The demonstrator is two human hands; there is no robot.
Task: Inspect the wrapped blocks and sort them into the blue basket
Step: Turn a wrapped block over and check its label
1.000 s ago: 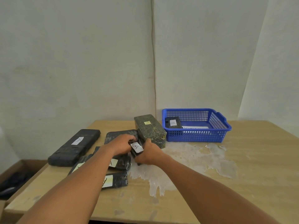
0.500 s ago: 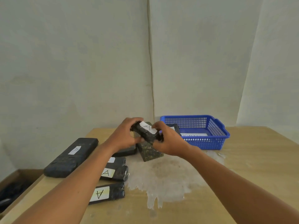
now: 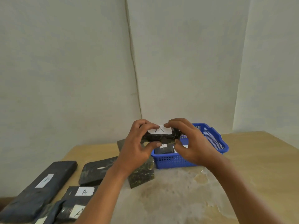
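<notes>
A small dark wrapped block (image 3: 161, 137) is held in the air at the centre of the frame, in front of the blue basket (image 3: 215, 143); its white label, marked "A", faces up. The left hand (image 3: 137, 147) grips the block's left end and the right hand (image 3: 192, 143) its right end, each with fingers curled over the top and thumb beneath. Inside the basket, at centre right, lies another dark block (image 3: 164, 150) with a white label. Below the left wrist stands a larger mottled block (image 3: 141, 173). At lower left lie a flat dark block (image 3: 97, 172), a long dark block (image 3: 38, 186) with a pale label, and two blocks labelled "A" (image 3: 80, 194) (image 3: 71, 212). All rest on a wooden table (image 3: 258, 167) whose centre shows a pale worn patch (image 3: 174, 194).
</notes>
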